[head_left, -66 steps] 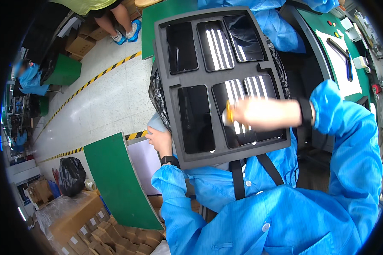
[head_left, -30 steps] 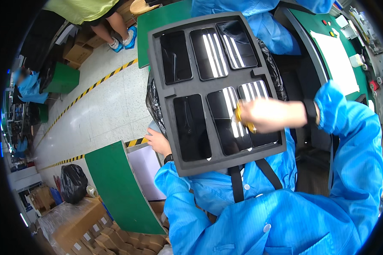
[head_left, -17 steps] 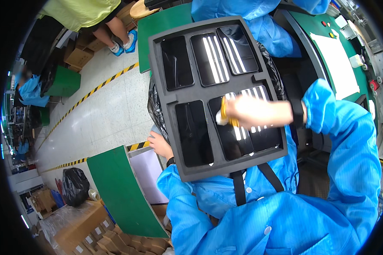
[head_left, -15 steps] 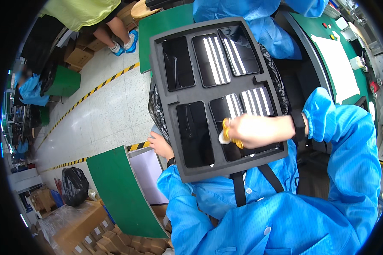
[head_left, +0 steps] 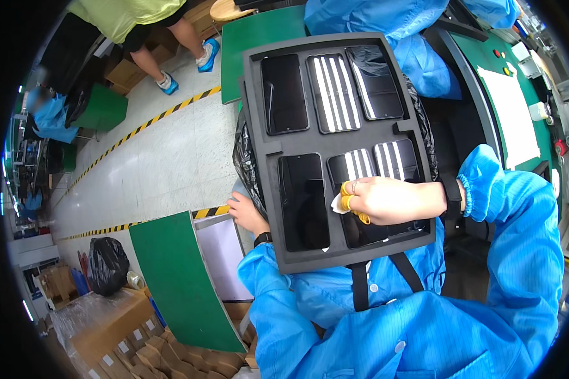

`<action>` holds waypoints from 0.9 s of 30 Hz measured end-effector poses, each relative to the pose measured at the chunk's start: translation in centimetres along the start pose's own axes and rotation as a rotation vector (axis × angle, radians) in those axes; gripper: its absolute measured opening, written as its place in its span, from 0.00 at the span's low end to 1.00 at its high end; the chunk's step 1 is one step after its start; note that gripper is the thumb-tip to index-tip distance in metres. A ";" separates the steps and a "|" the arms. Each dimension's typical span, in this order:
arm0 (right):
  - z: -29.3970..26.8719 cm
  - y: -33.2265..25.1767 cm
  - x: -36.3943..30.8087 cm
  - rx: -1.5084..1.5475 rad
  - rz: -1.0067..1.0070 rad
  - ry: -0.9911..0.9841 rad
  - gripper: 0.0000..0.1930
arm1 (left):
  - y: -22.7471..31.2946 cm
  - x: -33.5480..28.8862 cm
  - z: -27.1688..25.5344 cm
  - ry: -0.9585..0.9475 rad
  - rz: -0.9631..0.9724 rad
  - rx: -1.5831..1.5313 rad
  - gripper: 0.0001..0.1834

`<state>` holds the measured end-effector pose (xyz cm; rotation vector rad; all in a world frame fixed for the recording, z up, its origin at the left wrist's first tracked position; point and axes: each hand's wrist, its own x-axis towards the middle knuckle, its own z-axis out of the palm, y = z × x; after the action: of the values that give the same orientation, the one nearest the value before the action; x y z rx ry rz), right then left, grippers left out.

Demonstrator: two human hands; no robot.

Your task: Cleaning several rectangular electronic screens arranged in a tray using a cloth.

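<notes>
Pinches white cloth (head_left: 337, 204) in fingers of right hand (head_left: 385, 199) over near-row middle phone (head_left: 361, 236) in grey tray (head_left: 319, 144); could smear or shift it by rubbing unevenly. Cannot tell grip of left hand (head_left: 248, 212).

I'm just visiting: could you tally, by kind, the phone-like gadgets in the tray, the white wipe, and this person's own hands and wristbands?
Black phone-like devices: 6
White wipe, in the right hand: 1
The person's hands, the right and the left hand: 2
Black wristbands, one on each wrist: 2
Total: 11
</notes>
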<state>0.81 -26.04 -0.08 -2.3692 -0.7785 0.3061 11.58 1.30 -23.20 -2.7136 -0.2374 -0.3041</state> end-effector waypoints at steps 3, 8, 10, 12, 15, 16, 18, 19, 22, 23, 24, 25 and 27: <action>-0.7 2.8 1.7 -0.089 0.032 0.091 0.08 | -0.1 0.1 -0.2 -0.011 0.005 -0.016 0.03; -0.7 3.7 4.4 -0.106 0.024 0.206 0.10 | -0.4 0.3 -0.3 -0.058 -0.020 -0.037 0.03; 0.3 0.0 3.2 0.099 -0.074 0.097 0.09 | 0.0 0.4 -0.1 -0.063 -0.023 -0.036 0.03; 2.1 -1.4 2.8 0.156 -0.158 -0.045 0.09 | 0.2 0.5 0.0 -0.064 -0.023 -0.045 0.04; 0.2 0.7 5.2 0.022 -0.064 0.091 0.09 | -0.1 0.6 0.0 -0.090 -0.030 -0.058 0.05; -0.4 2.6 6.3 -0.019 -0.037 0.180 0.09 | -0.4 0.5 -0.1 -0.104 -0.029 -0.070 0.05; -1.5 5.4 7.6 -0.093 0.090 0.283 0.08 | -0.3 0.5 -0.4 -0.116 -0.028 -0.097 0.05; -0.8 5.1 7.3 -0.110 0.120 0.281 0.09 | -0.3 0.5 -0.5 -0.128 -0.031 -0.120 0.05; -0.5 2.8 6.2 -0.170 -0.023 0.272 0.12 | -0.5 0.7 -0.4 -0.105 -0.024 -0.139 0.05; -0.8 2.3 5.8 -0.131 0.013 0.215 0.12 | -0.4 0.7 -0.2 -0.105 -0.027 -0.139 0.05; -0.4 2.4 5.5 -0.157 -0.009 0.167 0.11 | -0.3 0.7 0.0 -0.089 -0.022 -0.102 0.05; -0.5 2.1 5.3 -0.145 -0.003 0.148 0.10 | -0.3 0.8 0.2 -0.074 -0.016 -0.065 0.04; -0.6 1.3 4.6 -0.129 0.010 0.130 0.10 | -0.1 0.8 0.3 -0.080 -0.005 -0.056 0.04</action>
<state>5.27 -24.40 -0.50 -2.4862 -0.7452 0.1069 12.35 1.62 -23.29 -2.7843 -0.2624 -0.2070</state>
